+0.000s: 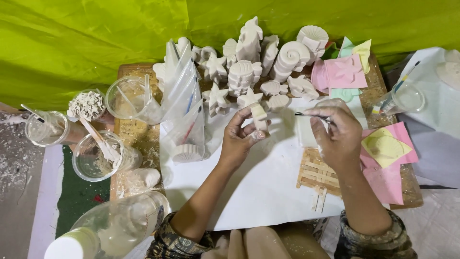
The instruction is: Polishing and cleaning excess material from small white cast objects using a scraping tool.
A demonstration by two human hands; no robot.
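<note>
The plaster starfish is a small, chalk-white cast with a star-shaped head and a blocky stem below it. It stands roughly upright just above the white sheet, the star at twelve o'clock and the stem running down towards six. The thin tool is a slim, dark metal stick lying nearly level, its tip pointing to nine o'clock at the starfish, just short of it; whether it touches cannot be told.
</note>
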